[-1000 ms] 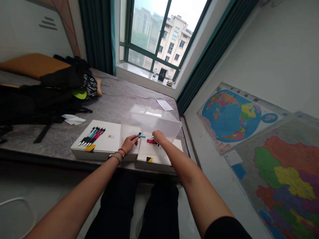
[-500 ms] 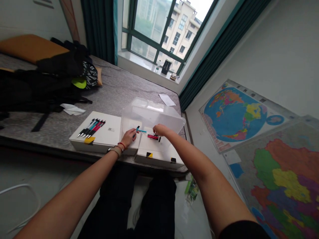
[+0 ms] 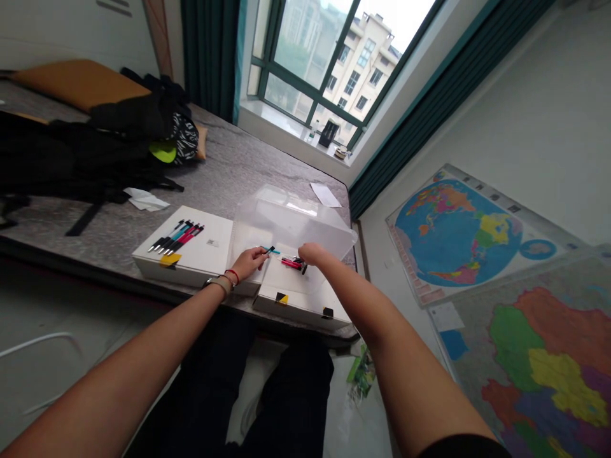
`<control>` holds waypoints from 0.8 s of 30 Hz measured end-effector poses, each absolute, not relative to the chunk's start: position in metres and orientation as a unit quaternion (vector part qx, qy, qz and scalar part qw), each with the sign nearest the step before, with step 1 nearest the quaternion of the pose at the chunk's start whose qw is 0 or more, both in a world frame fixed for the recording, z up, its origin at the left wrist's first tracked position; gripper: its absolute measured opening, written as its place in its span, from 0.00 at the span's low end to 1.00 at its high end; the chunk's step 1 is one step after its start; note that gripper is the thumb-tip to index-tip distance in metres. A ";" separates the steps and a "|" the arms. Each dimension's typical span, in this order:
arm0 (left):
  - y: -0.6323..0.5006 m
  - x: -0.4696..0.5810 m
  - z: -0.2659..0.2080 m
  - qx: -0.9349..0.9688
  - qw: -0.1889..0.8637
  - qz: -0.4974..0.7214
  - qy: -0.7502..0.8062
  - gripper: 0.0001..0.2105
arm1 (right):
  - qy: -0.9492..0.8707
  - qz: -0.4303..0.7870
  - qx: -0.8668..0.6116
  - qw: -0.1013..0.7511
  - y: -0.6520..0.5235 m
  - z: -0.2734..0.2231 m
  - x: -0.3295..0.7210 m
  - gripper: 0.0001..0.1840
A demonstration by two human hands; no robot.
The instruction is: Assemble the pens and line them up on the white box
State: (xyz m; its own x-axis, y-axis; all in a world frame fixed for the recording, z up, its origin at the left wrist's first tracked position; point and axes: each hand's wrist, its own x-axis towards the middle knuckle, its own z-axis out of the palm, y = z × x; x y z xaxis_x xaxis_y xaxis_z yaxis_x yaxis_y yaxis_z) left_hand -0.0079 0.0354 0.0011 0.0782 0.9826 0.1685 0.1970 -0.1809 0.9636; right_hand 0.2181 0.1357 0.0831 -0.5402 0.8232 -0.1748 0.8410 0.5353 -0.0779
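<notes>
Teal pen [image 3: 268, 250] is pinched in the left hand [image 3: 248, 262], its long axis pointing right toward the right hand [image 3: 310, 253], whose fingers close on red pens [image 3: 292, 263] just below.

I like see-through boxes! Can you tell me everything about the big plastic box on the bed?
The clear plastic box looks frosted and see-through, with straight walls and an open top. It sits upright on the grey mattress, behind two flat white boxes. The left hand holds a teal pen at its front; the right hand reaches beside red pens.
</notes>
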 end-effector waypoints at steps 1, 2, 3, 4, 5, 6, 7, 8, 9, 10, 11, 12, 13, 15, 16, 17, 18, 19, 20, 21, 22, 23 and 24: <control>0.035 -0.007 0.002 0.603 0.419 0.474 0.487 0.12 | 0.877 -0.063 0.468 0.093 0.134 0.084 0.216 0.05; 0.035 -0.007 0.003 0.600 0.423 0.474 0.487 0.12 | 0.878 -0.047 0.458 0.129 0.132 0.085 0.215 0.06; 0.035 -0.006 0.004 0.598 0.426 0.473 0.487 0.13 | 0.878 -0.031 0.448 0.163 0.130 0.086 0.213 0.06; 0.035 -0.006 0.004 0.597 0.427 0.472 0.488 0.13 | 0.878 -0.016 0.438 0.190 0.128 0.087 0.211 0.07; 0.035 -0.006 0.004 0.597 0.427 0.472 0.489 0.13 | 0.878 -0.003 0.429 0.213 0.127 0.087 0.210 0.08; 0.035 -0.005 0.004 0.597 0.425 0.471 0.491 0.13 | 0.877 0.010 0.420 0.234 0.125 0.088 0.209 0.08; 0.035 -0.005 0.004 0.598 0.423 0.471 0.492 0.13 | 0.876 0.021 0.412 0.251 0.124 0.088 0.208 0.09; 0.035 -0.005 0.004 0.599 0.420 0.470 0.494 0.14 | 0.875 0.031 0.404 0.265 0.123 0.088 0.208 0.09; 0.035 -0.005 0.003 0.600 0.419 0.469 0.495 0.14 | 0.874 0.039 0.397 0.276 0.122 0.088 0.208 0.10; 0.035 -0.005 0.003 0.601 0.418 0.468 0.495 0.14 | 0.874 0.046 0.392 0.283 0.121 0.088 0.208 0.11; 0.036 -0.005 0.002 0.602 0.417 0.466 0.496 0.14 | 0.873 0.052 0.390 0.288 0.120 0.088 0.208 0.11; 0.036 -0.005 0.001 0.604 0.416 0.465 0.496 0.14 | 0.872 0.057 0.388 0.291 0.119 0.087 0.209 0.12; 0.036 -0.005 0.000 0.605 0.416 0.463 0.497 0.15 | 0.871 0.061 0.389 0.293 0.118 0.087 0.209 0.12; 0.037 -0.005 -0.002 0.607 0.415 0.458 0.500 0.15 | 0.869 0.066 0.393 0.294 0.116 0.085 0.209 0.12; 0.038 -0.005 -0.003 0.608 0.413 0.456 0.502 0.15 | 0.868 0.067 0.395 0.294 0.115 0.084 0.209 0.13; 0.038 -0.006 -0.005 0.610 0.411 0.455 0.503 0.15 | 0.867 0.068 0.397 0.293 0.114 0.083 0.209 0.14; 0.039 -0.006 -0.006 0.612 0.408 0.454 0.503 0.15 | 0.866 0.069 0.400 0.292 0.113 0.082 0.208 0.14; 0.039 -0.006 -0.007 0.614 0.406 0.454 0.503 0.15 | 0.865 0.070 0.402 0.292 0.112 0.082 0.208 0.14; 0.039 -0.007 -0.007 0.615 0.404 0.454 0.503 0.15 | 0.864 0.070 0.404 0.292 0.112 0.082 0.207 0.14; 0.039 -0.007 -0.008 0.615 0.402 0.454 0.503 0.15 | 0.863 0.070 0.406 0.292 0.111 0.082 0.207 0.14; 0.039 -0.007 -0.008 0.616 0.400 0.454 0.504 0.15 | 0.862 0.069 0.407 0.294 0.111 0.083 0.206 0.14; 0.039 -0.007 -0.008 0.617 0.398 0.453 0.505 0.15 | 0.862 0.067 0.407 0.295 0.110 0.084 0.206 0.14; 0.039 -0.007 -0.007 0.618 0.395 0.452 0.507 0.15 | 0.861 0.065 0.408 0.298 0.110 0.085 0.205 0.13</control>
State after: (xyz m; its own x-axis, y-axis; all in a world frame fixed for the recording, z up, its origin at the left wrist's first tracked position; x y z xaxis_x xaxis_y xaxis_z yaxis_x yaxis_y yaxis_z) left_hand -0.0075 0.0386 -0.0071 0.0777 0.9842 0.1590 0.2689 -0.1742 0.9473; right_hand 0.2052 0.1098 0.0847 -0.4901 0.7410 -0.4590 0.6632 0.6588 0.3553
